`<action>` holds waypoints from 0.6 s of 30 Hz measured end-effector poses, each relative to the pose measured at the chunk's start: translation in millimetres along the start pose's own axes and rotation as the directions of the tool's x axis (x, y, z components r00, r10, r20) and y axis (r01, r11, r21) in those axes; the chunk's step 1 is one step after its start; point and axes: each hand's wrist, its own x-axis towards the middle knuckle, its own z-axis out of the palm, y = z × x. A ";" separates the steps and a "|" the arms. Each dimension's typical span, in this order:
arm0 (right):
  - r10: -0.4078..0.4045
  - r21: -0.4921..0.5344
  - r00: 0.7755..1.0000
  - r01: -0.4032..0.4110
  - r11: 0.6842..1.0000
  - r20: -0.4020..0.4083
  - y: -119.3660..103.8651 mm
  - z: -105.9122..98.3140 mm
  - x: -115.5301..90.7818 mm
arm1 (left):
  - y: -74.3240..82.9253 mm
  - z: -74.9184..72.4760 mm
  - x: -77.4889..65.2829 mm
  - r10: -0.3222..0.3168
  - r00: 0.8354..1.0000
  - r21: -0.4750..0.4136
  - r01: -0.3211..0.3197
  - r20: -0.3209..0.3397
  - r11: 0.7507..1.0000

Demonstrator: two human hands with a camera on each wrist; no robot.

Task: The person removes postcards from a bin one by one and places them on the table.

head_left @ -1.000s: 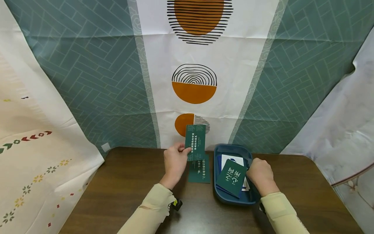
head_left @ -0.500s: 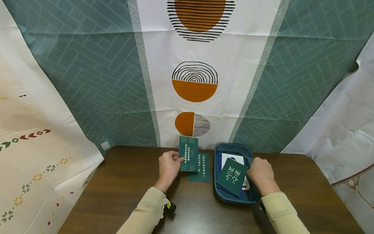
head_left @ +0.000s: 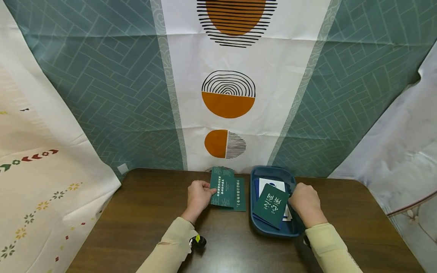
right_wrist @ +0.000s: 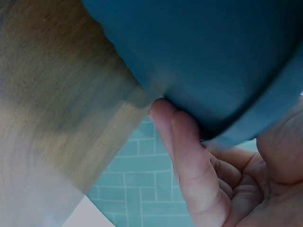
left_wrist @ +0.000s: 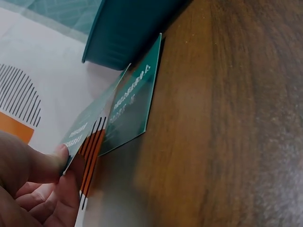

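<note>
My left hand (head_left: 198, 198) pinches a green printed card (head_left: 223, 186) by its left edge, between thumb and fingers. In the left wrist view the card (left_wrist: 97, 116) tilts above the table and partly covers another green card (left_wrist: 135, 97), which lies flat on the wood. The right hand (head_left: 305, 203) grips the right rim of a dark blue plastic basket (head_left: 254, 223). In the right wrist view its fingers (right_wrist: 189, 156) curl under the rim against the outer wall. Inside the basket, a dark green card (head_left: 271, 206) lies on top of white and blue cards.
The brown wooden table (head_left: 143, 227) extends on both sides of the basket. Behind it hangs a green and white patterned cloth (head_left: 136, 94), and a cream cloth (head_left: 51, 189) drapes down at the left. The basket stands just right of the flat card.
My left hand has lowered its card from in front of the hanging cloth, first shifting left, then slightly right over the flat card. The right hand stays on the basket rim.
</note>
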 end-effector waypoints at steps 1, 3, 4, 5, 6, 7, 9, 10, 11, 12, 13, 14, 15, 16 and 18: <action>0.000 0.001 1.000 0.000 1.000 0.001 0.2 -0.1 0.2 | -0.8 0.9 -0.1 -0.007 1.000 0.000 0.007 0.005 1.000; -0.003 -0.003 1.000 0.003 1.000 -0.002 0.3 -0.5 0.2 | -1.7 2.3 -0.3 -0.025 1.000 0.007 0.025 0.011 1.000; -0.002 -0.004 1.000 0.002 1.000 -0.002 0.3 -0.5 0.1 | -1.9 2.7 -0.6 -0.027 1.000 0.010 0.027 0.015 1.000; -0.003 -0.004 1.000 0.003 1.000 -0.004 0.5 -0.3 0.2 | -2.0 3.1 -0.7 -0.035 0.999 0.012 0.035 0.016 0.999; -0.005 -0.005 1.000 0.005 1.000 -0.007 0.5 -0.2 0.2 | -2.2 3.6 -0.7 -0.041 0.999 0.015 0.041 0.016 0.999; -0.006 -0.006 1.000 0.006 1.000 -0.010 0.6 0.0 0.3 | -2.4 4.2 -0.7 -0.044 0.999 0.019 0.043 0.014 0.999; -0.007 -0.008 1.000 0.007 1.000 -0.015 0.3 0.2 0.2 | -3.4 5.7 -0.5 -0.046 0.999 0.027 0.046 0.015 0.999; -0.006 -0.006 1.000 0.006 1.000 -0.015 0.2 0.2 0.0 | -3.8 6.5 -0.4 -0.045 0.999 0.031 0.045 0.014 0.999; -0.006 -0.004 1.000 0.006 1.000 -0.015 -0.1 0.2 -0.1 | -4.4 7.6 -0.2 -0.049 0.999 0.038 0.048 0.010 0.998; -0.005 -0.003 1.000 0.005 1.000 -0.013 -0.2 0.1 -0.2 | -5.3 8.5 -0.1 -0.044 0.999 0.047 0.044 0.009 0.998; -0.003 -0.001 1.000 0.003 1.000 -0.011 -0.5 0.0 -0.4 | -6.1 9.4 -0.1 -0.042 0.999 0.057 0.041 0.009 0.998; -0.001 0.001 1.000 0.001 1.000 -0.008 -0.7 -0.2 -0.6 | -6.7 10.3 -0.2 -0.042 0.999 0.067 0.041 0.007 0.997; 0.002 0.004 1.000 -0.002 1.000 -0.005 -0.8 -0.2 -0.6 | -7.6 11.1 -0.1 -0.038 0.999 0.080 0.038 0.002 0.996; 0.003 0.006 1.000 -0.003 1.000 -0.003 -0.9 -0.1 -0.5 | -8.1 11.6 -0.3 -0.038 0.999 0.092 0.038 0.000 0.995; 0.007 0.008 1.000 -0.007 1.000 0.000 -0.9 0.1 -0.3 | -9.2 12.4 -0.6 -0.039 0.999 0.117 0.039 0.000 0.992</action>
